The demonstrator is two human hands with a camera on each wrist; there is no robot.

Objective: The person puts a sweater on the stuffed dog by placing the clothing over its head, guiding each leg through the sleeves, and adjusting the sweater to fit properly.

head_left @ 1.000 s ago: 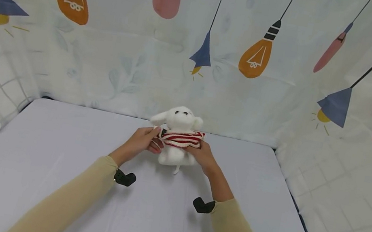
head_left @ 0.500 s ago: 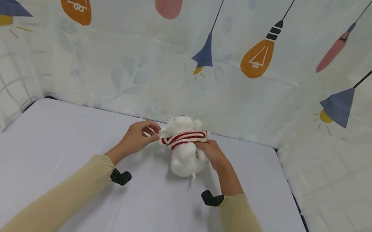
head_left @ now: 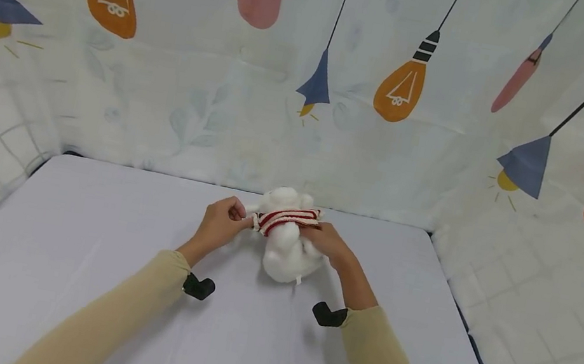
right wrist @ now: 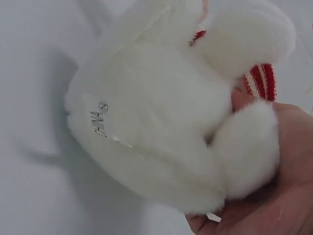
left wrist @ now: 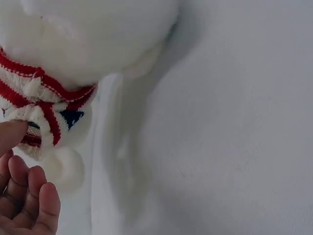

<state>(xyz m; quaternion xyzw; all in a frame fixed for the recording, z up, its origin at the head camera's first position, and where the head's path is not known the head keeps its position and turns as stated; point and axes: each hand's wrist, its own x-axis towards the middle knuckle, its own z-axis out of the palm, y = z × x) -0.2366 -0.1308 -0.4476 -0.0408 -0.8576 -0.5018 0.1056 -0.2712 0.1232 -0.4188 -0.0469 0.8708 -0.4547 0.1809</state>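
Note:
A white plush toy [head_left: 287, 260] leans at the far middle of the table, turned partly sideways, its face not visible. Around its upper body sits a small knitted sweater [head_left: 288, 217] with red and cream stripes. My left hand [head_left: 221, 223] pinches the sweater's left edge. In the left wrist view its thumb presses the striped knit [left wrist: 51, 115], other fingers [left wrist: 36, 196] loosely curled below. From the right, my right hand [head_left: 332, 247] grips the toy by its side and leg. A printed white tag [right wrist: 98, 120] shows on the toy's fur in the right wrist view.
A white cloth covers the table [head_left: 129, 322]. Just behind the toy, the table's back edge meets a pale curtain [head_left: 256, 118] printed with lamps and bulbs. Curtains also close off both sides.
The toy has turned from facing up and forward to lying partly sideways, lower. My left hand let go of the sweater's edge, then came back to it. The right hand kept its hold.

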